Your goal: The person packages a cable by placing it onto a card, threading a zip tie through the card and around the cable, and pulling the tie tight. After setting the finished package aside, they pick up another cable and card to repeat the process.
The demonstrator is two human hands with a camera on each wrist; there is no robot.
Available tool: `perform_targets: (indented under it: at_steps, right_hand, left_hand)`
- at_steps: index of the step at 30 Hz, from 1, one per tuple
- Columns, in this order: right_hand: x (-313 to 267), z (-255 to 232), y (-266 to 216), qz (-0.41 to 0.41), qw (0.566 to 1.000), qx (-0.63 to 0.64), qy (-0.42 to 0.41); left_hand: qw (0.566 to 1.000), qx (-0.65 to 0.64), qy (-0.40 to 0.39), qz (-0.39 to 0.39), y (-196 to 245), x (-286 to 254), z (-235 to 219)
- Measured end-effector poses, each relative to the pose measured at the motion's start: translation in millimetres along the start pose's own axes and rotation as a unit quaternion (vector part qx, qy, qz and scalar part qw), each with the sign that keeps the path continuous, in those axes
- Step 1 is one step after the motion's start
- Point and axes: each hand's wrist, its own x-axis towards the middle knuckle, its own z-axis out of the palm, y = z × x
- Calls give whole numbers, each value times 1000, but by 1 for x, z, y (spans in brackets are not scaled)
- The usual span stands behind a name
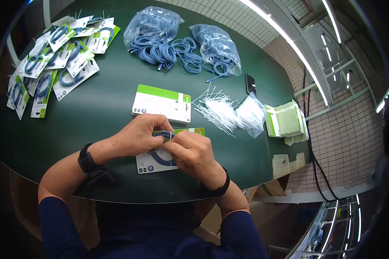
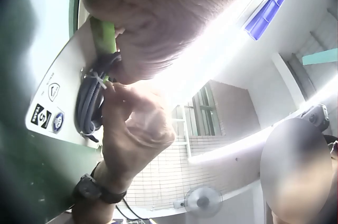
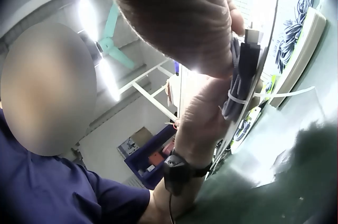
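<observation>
A coiled blue-grey cable [image 1: 160,159] lies on a white and green card [image 1: 145,164] near the table's front edge. The left hand [image 1: 138,134] pinches the coil's upper part and the card from the left. From the right, the right hand [image 1: 193,154] pinches at a white tie [image 1: 171,135] around the coil. In the left wrist view the tie [image 2: 97,79] crosses the cable bundle [image 2: 90,102]. A white tie [image 3: 237,98] loops round the cable [image 3: 244,71] in the right wrist view, its tail sticking out past the card's edge.
Behind the hands lies a stack of cards [image 1: 162,105]. White ties [image 1: 220,113] are heaped to its right, beside a phone [image 1: 250,83] and bundled green-white cards [image 1: 287,121]. Bagged cables [image 1: 153,26] stand at the back; carded cables [image 1: 43,82] pile up at the left.
</observation>
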Motion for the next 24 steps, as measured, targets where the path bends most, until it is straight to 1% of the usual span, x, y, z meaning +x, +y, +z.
perform_targets:
  at_steps: [2, 7, 10, 11, 12, 13, 14, 15, 16, 17, 18, 19, 20, 22, 23, 24]
  right_hand:
    - [0, -2, -4, 18, 999, -23, -31]
    - [0, -3, -5, 23, 999, -48, -8]
    - [2, -7, 0, 24, 991, 38, 129]
    - [1, -10, 3, 53, 983, 59, 167]
    - [-2, -17, 8, 83, 972, 81, 205]
    - [-7, -20, 20, 101, 960, 73, 249]
    - [-8, -21, 33, 123, 946, 67, 292]
    - [-11, -21, 39, 229, 900, 164, 332]
    - [-14, -18, 44, 334, 831, 257, 364]
    - [-15, -18, 54, 360, 819, 292, 339]
    - [-19, -16, 61, 386, 804, 327, 314]
    - [-22, -10, 59, 401, 792, 337, 313]
    - [-21, -7, 58, 348, 829, 367, 237]
    - [-19, -1, 54, 217, 882, 411, 84]
    - [-25, 6, 51, 220, 878, 417, 86]
    - [-36, 15, 48, 261, 817, 509, 75]
  left_hand:
    - [1000, -4, -6, 1, 1, 0, 0]
    - [1000, 25, 17, 4, 9, -1, -3]
    - [999, 37, 31, 1, 15, -1, -7]
    - [999, 34, 36, 12, 17, -1, -8]
    - [999, 31, 40, 21, 18, -2, -9]
    - [998, 27, 43, 27, 19, -4, -9]
    - [999, 26, 41, 15, 22, -5, -11]
    - [999, 19, 40, 21, 26, -5, -12]
    - [999, 11, 37, 22, 28, -6, -12]
    - [999, 11, 32, 0, 30, -6, -13]
    - [999, 9, 30, 16, 32, -6, -12]
    - [999, 8, 27, 33, 34, -7, -11]
    - [1000, 11, 23, 17, 35, -8, -11]
    - [999, -7, 16, 31, 40, -8, -10]
    - [999, -18, 14, 41, 40, -8, -10]
    - [999, -17, 13, 35, 40, -8, -10]
